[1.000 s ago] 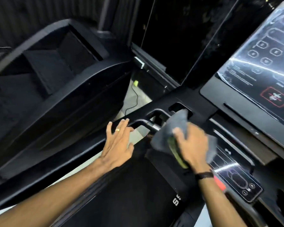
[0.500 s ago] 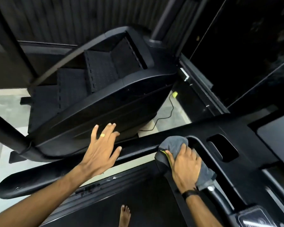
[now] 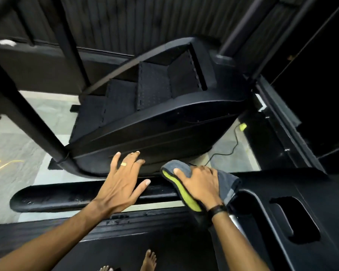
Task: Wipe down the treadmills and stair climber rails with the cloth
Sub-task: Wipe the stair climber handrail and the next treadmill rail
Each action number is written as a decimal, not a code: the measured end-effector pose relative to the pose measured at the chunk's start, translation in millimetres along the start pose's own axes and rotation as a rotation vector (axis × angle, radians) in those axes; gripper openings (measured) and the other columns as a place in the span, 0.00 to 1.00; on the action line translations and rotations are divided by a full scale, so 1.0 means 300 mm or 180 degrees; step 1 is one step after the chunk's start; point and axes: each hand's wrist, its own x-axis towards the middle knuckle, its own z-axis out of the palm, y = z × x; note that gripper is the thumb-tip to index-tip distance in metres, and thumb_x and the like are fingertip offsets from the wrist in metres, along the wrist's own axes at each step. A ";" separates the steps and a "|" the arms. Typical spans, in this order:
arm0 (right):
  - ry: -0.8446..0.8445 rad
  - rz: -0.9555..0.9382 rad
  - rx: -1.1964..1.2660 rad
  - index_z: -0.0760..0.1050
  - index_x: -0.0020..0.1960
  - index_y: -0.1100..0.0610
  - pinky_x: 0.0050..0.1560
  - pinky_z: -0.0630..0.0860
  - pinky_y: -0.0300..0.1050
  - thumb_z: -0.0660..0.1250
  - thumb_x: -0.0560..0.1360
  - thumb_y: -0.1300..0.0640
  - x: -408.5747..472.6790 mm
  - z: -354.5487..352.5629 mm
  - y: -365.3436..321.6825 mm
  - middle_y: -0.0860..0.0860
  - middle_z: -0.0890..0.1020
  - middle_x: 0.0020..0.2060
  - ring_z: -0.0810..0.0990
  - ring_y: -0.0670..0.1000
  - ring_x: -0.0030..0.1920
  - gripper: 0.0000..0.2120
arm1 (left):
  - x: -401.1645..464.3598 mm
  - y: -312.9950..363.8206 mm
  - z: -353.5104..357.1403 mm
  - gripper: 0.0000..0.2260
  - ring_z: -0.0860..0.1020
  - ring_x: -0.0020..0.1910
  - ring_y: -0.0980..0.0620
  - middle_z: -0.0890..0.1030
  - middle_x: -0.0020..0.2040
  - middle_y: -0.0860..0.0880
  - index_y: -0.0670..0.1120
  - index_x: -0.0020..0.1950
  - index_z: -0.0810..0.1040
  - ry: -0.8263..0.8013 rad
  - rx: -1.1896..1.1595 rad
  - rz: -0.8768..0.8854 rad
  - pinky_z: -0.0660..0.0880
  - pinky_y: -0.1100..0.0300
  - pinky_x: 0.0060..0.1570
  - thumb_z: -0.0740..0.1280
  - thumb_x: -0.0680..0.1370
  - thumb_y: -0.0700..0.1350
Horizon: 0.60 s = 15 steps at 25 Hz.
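Grey cloth point(image 3: 186, 174) pressed on treadmill rail point(image 3: 67, 198) under right hand point(image 3: 201, 184); left hand point(image 3: 121, 184) fingers spread, seemingly hovering.

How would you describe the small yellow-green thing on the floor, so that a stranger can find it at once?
Start at the big black stair climber and go to its right end, where a strip of pale floor shows. A thin black cable runs up this floor to a small yellow-green plug-like piece. It is the only bright thing among dark machines there.

The right hand point(image 3: 201, 184) presses a grey-and-green cloth point(image 3: 186, 178) onto the treadmill rail point(image 3: 70, 198). The left hand point(image 3: 121, 182) lies flat, fingers spread, at its nine o'clock
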 end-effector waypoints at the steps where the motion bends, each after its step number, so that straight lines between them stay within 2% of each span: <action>1: -0.0377 -0.0011 0.0178 0.80 0.59 0.52 0.64 0.65 0.56 0.45 0.67 0.20 0.055 -0.007 -0.002 0.55 0.83 0.60 0.77 0.59 0.62 0.45 | 0.003 0.004 -0.003 0.28 0.69 0.73 0.44 0.72 0.70 0.39 0.40 0.67 0.72 0.0028 0.0022 -0.0036 0.45 0.43 0.77 0.49 0.83 0.61; 4: -0.1737 -0.0005 0.0605 0.73 0.70 0.56 0.66 0.69 0.53 0.57 0.66 0.20 0.186 -0.044 -0.071 0.58 0.76 0.70 0.75 0.60 0.67 0.48 | -0.005 0.006 -0.014 0.25 0.72 0.69 0.45 0.74 0.67 0.41 0.42 0.64 0.73 0.0185 0.0070 -0.0046 0.46 0.45 0.76 0.49 0.83 0.59; 6: -0.2135 -0.0232 0.0435 0.68 0.74 0.57 0.64 0.70 0.52 0.60 0.69 0.23 0.214 -0.040 -0.176 0.58 0.72 0.73 0.73 0.60 0.70 0.47 | -0.010 0.006 -0.015 0.24 0.73 0.68 0.45 0.75 0.66 0.42 0.43 0.63 0.73 0.0279 0.0077 -0.0026 0.47 0.46 0.75 0.48 0.83 0.59; 7: -0.2094 -0.0408 0.0355 0.69 0.73 0.57 0.60 0.69 0.52 0.59 0.71 0.25 0.205 -0.028 -0.230 0.58 0.73 0.72 0.74 0.60 0.69 0.44 | -0.012 0.002 -0.013 0.24 0.73 0.67 0.45 0.75 0.66 0.42 0.43 0.63 0.73 0.0321 0.0081 -0.0022 0.47 0.46 0.75 0.48 0.83 0.58; 9: -0.1614 -0.0784 0.0338 0.77 0.64 0.55 0.53 0.69 0.51 0.57 0.73 0.27 0.150 0.011 -0.296 0.58 0.80 0.64 0.78 0.61 0.63 0.36 | -0.015 -0.004 -0.011 0.23 0.73 0.67 0.45 0.74 0.66 0.42 0.43 0.63 0.72 0.0398 0.0064 -0.0016 0.48 0.46 0.75 0.49 0.83 0.58; 11: -0.0889 -0.1072 0.0420 0.80 0.54 0.52 0.50 0.71 0.51 0.54 0.75 0.29 0.054 0.025 -0.284 0.55 0.84 0.54 0.81 0.59 0.57 0.30 | -0.012 -0.004 -0.004 0.22 0.72 0.68 0.45 0.74 0.66 0.42 0.43 0.64 0.71 0.0410 -0.0010 0.0042 0.47 0.47 0.75 0.50 0.83 0.58; 13: -0.0274 -0.1125 0.0590 0.79 0.57 0.49 0.61 0.72 0.50 0.53 0.77 0.31 -0.058 0.038 -0.219 0.49 0.83 0.56 0.80 0.54 0.60 0.27 | -0.009 -0.016 0.007 0.23 0.72 0.68 0.45 0.74 0.66 0.42 0.43 0.65 0.71 0.0394 -0.0103 0.0077 0.47 0.46 0.75 0.50 0.83 0.59; 14: -0.0018 -0.1072 0.0651 0.78 0.61 0.48 0.68 0.68 0.50 0.52 0.78 0.31 -0.106 0.044 -0.170 0.48 0.82 0.60 0.77 0.51 0.63 0.28 | -0.010 -0.021 0.010 0.24 0.72 0.69 0.45 0.74 0.67 0.42 0.43 0.66 0.70 0.0367 -0.0139 0.0086 0.48 0.45 0.75 0.49 0.83 0.59; 15: 0.0211 -0.0925 0.0670 0.77 0.63 0.48 0.71 0.65 0.49 0.51 0.78 0.31 -0.134 0.046 -0.121 0.47 0.81 0.61 0.76 0.50 0.65 0.29 | -0.010 -0.021 0.012 0.25 0.72 0.69 0.45 0.74 0.67 0.41 0.43 0.66 0.70 0.0325 -0.0145 0.0108 0.49 0.44 0.75 0.48 0.83 0.60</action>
